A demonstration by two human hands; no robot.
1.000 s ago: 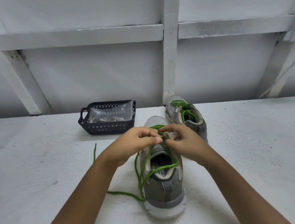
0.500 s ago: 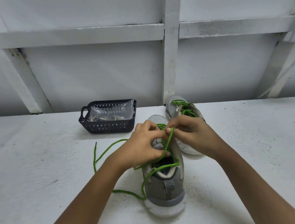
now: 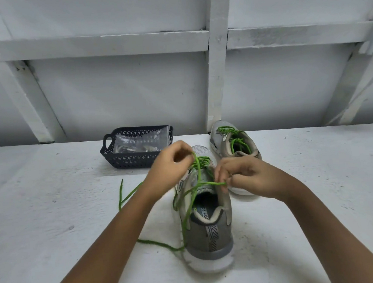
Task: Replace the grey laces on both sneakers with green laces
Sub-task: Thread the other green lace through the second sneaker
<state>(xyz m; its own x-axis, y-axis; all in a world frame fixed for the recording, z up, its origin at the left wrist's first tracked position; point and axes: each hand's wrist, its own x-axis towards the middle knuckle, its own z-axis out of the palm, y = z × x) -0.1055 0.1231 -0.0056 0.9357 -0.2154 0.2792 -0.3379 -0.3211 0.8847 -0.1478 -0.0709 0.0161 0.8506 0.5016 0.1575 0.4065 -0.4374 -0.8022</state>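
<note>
Near sneaker (image 3: 210, 233): left hand (image 3: 168, 167) pinches green lace (image 3: 198, 174) at 11 o'clock; right hand (image 3: 250, 176) pinches strand at 3, crosswise to sneaker

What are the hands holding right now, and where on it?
Both pinch the green lace of the near sneaker: the left hand a strand above the tongue, the right hand another strand at its right side.
</note>
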